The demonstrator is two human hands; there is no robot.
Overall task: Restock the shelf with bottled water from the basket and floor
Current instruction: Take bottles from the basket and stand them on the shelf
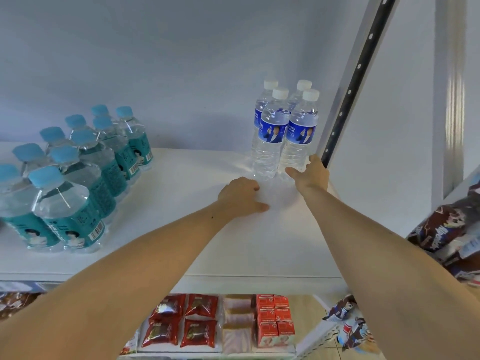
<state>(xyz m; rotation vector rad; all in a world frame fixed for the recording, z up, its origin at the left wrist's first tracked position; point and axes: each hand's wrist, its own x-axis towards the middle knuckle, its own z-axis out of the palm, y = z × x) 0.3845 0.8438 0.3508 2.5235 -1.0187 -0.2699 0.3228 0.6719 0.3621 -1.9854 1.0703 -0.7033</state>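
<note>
Both our arms are stretched out over the flat white shelf board. Our right hand sits at the foot of the four clear ribbed plastic water bottles with white caps and blue labels; its fingers lie against the base of the front right bottle, thumb side near the grey slotted upright post. We cannot tell whether they wrap the bottle or only push on it. Probably we are squaring the cluster into the back right corner, tight to the post, so more rows can fit in front.

Our left hand rests knuckles-up on the bare board, just short of the front left bottle, fingers curled under, thumb out, holding nothing.

Well off to the left of that hand stands a block of squat clear bottles with light blue caps and teal labels, packed close in rows. Smooth, glossy plastic everywhere, throwing bright glints onto the matte board.

Below our forearms a lower shelf carries shiny red snack packets and small red cartons. Neither basket nor floor shows.
</note>
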